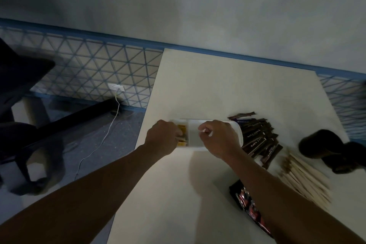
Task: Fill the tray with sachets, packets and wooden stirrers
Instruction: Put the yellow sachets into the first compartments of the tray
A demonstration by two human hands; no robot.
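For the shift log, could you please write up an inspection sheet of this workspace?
Surface: white table, far half bare.
Job's things: white tray holding yellow sachets; dark packets, wooden stirrers, red-black packets alongside.
Clutter: dark object, blurred.
Grippers: left hand at the sachets; right hand pinching something small and white.
Cables: white cable from wall socket.
Surroundings: dark chair, patterned wall.
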